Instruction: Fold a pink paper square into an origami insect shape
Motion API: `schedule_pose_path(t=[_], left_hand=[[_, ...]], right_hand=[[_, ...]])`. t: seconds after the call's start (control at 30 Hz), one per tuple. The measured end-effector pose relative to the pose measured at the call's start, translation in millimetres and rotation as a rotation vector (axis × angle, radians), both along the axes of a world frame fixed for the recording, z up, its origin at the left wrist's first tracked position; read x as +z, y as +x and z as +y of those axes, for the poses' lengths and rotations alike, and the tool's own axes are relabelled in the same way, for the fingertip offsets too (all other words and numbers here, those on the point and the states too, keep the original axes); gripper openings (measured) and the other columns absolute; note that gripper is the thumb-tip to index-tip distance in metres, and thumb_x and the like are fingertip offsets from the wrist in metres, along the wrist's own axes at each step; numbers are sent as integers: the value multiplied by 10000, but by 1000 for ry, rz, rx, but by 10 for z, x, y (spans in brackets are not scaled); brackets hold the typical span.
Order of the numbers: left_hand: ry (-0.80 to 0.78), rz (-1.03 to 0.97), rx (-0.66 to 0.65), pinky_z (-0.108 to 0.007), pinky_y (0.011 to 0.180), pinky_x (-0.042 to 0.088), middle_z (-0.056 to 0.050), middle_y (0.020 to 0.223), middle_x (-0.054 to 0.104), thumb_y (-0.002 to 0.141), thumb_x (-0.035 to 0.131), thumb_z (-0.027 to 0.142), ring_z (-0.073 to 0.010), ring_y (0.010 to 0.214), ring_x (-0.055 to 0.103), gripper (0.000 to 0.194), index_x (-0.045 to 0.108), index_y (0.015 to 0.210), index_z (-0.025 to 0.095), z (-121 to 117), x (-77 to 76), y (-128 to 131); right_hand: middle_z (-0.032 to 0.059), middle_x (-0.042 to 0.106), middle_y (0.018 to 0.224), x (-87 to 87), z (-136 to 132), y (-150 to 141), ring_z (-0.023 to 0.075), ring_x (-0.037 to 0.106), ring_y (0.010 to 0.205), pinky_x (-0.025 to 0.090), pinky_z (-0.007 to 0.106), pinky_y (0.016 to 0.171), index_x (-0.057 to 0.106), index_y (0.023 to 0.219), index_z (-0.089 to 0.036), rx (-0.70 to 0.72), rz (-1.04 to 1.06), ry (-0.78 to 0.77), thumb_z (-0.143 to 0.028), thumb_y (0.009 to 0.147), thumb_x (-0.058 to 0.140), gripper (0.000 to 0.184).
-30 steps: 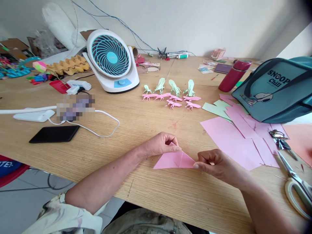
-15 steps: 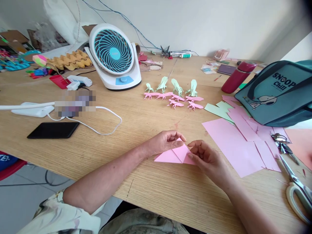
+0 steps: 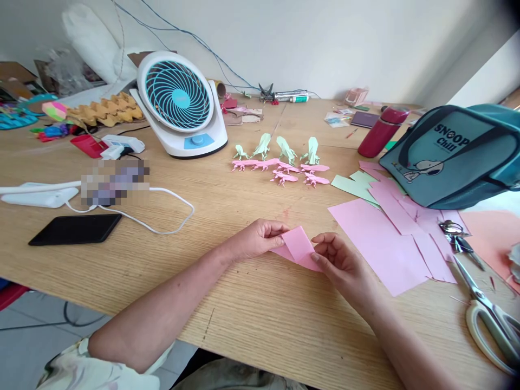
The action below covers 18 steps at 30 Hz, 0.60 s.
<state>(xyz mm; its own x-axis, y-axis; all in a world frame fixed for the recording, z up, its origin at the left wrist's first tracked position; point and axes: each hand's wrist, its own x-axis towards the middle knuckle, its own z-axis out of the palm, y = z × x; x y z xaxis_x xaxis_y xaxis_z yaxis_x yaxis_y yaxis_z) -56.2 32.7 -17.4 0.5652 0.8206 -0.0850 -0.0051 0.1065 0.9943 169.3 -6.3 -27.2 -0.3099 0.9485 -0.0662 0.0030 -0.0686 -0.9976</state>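
A folded piece of pink origami paper (image 3: 299, 245) is held between both hands just above the near part of the table. My left hand (image 3: 264, 237) pinches its left side, thumb on top and fingers behind. At the lower right corner, my right hand (image 3: 338, 259) grips the paper between thumb and curled fingers. A squarish flap lies uppermost on the folded paper. Beyond the hands stand several pink folded paper insects (image 3: 284, 177) and, behind them, several pale green ones (image 3: 286, 150).
Pink paper sheets (image 3: 377, 244) and green strips (image 3: 352, 189) lie at right, beside scissors (image 3: 483, 309), keys (image 3: 457, 235) and a teal bag (image 3: 447, 157). A red flask (image 3: 382, 132) stands behind. A fan (image 3: 182, 103), black phone (image 3: 75, 229) and white cable (image 3: 179, 197) occupy the left.
The pink paper has turned in my hands and a squarish flap now shows where a triangular shape was. My left hand has shifted its hold to the left edge. The whole view has swung slightly.
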Motion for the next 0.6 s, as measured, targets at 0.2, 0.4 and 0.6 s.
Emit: schedule_pose_path(t=[0.2,0.4,0.6], left_hand=[[109,163,56,-211,689,460,-51,922,732,820,710,312,-137,790,646,227,719,969,141,-20,44,11],[199,276,-47,-207,674,435,-34,895,732,904,557,223,-135,782,642,197,732,957,152,-83,99,11],[338,393,-93,-202,640,399,21,790,642,804,595,107,-114,716,566,174,639,962,167,-179,130,77]], right_hand=[[2,599,835,2,-61,-22,152,570,741,438,269,628,479,1111,-251,143,-215,91,-341,951,567,203],[37,589,964,82,-93,-13,176,561,825,465,315,735,514,1135,-259,121,-390,295,-263,950,532,186],[43,541,957,176,-84,1,177,522,805,437,312,718,567,1085,-246,258,-438,417,-272,972,515,127]])
